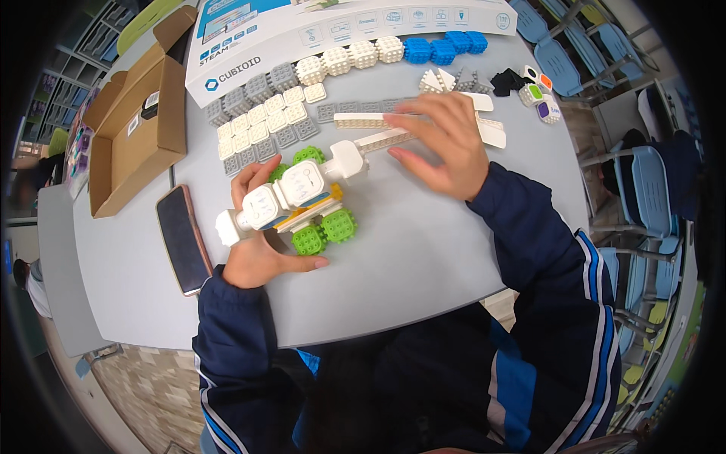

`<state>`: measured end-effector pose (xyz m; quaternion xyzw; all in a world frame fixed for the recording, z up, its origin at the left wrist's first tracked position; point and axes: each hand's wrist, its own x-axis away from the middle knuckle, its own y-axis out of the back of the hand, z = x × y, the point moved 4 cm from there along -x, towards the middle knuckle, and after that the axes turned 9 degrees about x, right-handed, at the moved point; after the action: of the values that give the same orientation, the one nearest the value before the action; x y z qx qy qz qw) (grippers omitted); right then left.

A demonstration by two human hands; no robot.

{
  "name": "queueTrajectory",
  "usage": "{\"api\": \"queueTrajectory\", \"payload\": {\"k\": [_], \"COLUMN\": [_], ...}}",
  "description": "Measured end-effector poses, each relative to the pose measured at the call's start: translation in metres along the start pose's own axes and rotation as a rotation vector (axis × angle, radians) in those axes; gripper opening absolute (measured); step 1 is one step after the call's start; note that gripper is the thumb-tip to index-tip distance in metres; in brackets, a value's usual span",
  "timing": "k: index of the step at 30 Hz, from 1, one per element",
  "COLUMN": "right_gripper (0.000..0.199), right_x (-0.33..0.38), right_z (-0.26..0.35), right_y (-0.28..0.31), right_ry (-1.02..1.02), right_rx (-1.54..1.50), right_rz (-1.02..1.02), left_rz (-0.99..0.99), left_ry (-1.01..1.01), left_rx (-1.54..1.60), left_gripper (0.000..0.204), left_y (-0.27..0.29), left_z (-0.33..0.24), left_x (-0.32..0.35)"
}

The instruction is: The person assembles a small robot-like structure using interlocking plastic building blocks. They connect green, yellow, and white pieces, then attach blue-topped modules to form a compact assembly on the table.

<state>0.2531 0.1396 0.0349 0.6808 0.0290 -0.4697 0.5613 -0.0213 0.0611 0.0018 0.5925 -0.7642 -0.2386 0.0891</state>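
Observation:
A toy building-block vehicle (300,184) of white cubes, with green studded blocks (338,225) at its sides and a yellow strip, is tilted above the table. My left hand (255,261) grips its left end, thumb along the near side and fingers round the far side. From its right end a white cube (348,160) carries a long white beam (378,141). Over that beam's far end hovers my right hand (454,151), its fingers apart. Another white beam (359,121) lies by its fingertips; I cannot tell whether they touch it.
Behind stand grey, white and blue studded blocks (429,51) in a row before a large white box (287,57). Flat white and grey plates (276,121) lie left of centre. A phone (184,238) and an open cardboard box (140,144) are at left. Small coloured-face cubes (532,94) sit far right.

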Motion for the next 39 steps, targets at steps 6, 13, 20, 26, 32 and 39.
{"api": "queueTrajectory", "payload": {"k": [6,13,20,26,32,39], "right_gripper": [0.032,0.029,0.023,0.025,0.032,0.037], "right_x": [0.006,0.012,0.016,0.026,0.028,0.034], "right_z": [-0.007,0.002,0.026,0.038,0.043,0.048], "right_y": [-0.013,-0.015,-0.011,-0.022,-0.024,-0.027], "right_ry": [0.040,0.115,-0.322,-0.322,-0.280,-0.306], "right_rx": [0.128,0.111,-0.345,-0.460,-0.679,-0.838], "right_rz": [0.097,0.081,0.190,0.231,0.267,0.326], "left_rz": [-0.027,-0.186,-0.175,-0.267,-0.331,-0.283], "left_ry": [-0.028,0.296,0.168,0.265,0.210,0.252], "left_rx": [0.116,0.636,0.477,0.760,0.799,0.611], "left_gripper": [0.121,0.090,0.083,0.082,0.076,0.082], "left_y": [-0.002,-0.015,-0.006,-0.009,-0.016,-0.018], "left_z": [0.009,-0.008,0.012,0.012,0.006,0.004], "left_x": [-0.001,-0.004,0.007,0.030,0.029,0.039]}}
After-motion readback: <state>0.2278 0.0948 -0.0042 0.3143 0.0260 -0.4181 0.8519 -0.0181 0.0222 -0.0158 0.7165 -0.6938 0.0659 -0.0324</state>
